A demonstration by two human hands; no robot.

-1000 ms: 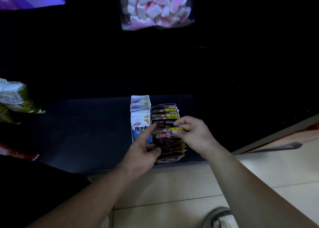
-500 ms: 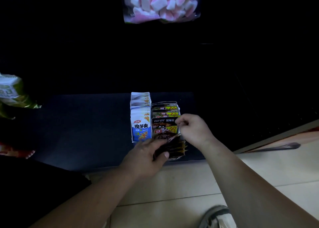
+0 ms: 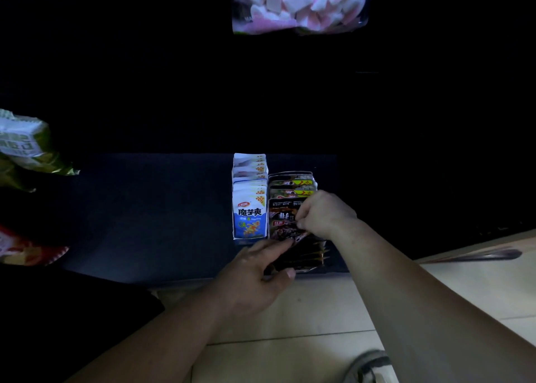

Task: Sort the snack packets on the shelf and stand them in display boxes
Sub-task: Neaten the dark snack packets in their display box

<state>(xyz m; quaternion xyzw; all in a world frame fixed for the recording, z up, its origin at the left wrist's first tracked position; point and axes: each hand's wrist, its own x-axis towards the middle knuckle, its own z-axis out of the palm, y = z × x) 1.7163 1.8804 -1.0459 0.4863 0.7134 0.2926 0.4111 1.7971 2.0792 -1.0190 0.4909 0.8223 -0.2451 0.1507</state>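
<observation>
Two display boxes stand side by side on the dark bottom shelf (image 3: pixel 145 223). The left box holds a row of upright blue and white packets (image 3: pixel 250 217). The right box holds dark brown packets (image 3: pixel 282 214) with yellow labels, several at the back upright and several at the front lying tilted forward. My right hand (image 3: pixel 324 216) pinches the right edge of an upright dark packet. My left hand (image 3: pixel 258 272) grips the tilted dark packets (image 3: pixel 307 256) at the box's front, thumb under them and fingers on top.
A clear bag of pink and white marshmallows (image 3: pixel 300 4) hangs above. A green and white bag (image 3: pixel 26 147) and a red bag (image 3: pixel 26 247) lie at the far left of the shelf. Pale floor tiles (image 3: pixel 304 324) run below, with a shoe (image 3: pixel 368 366) at the bottom.
My left hand dropped from the packet tops to the leaning front packets and took hold of them. My right hand lifted one dark packet upright and moved down its right edge.
</observation>
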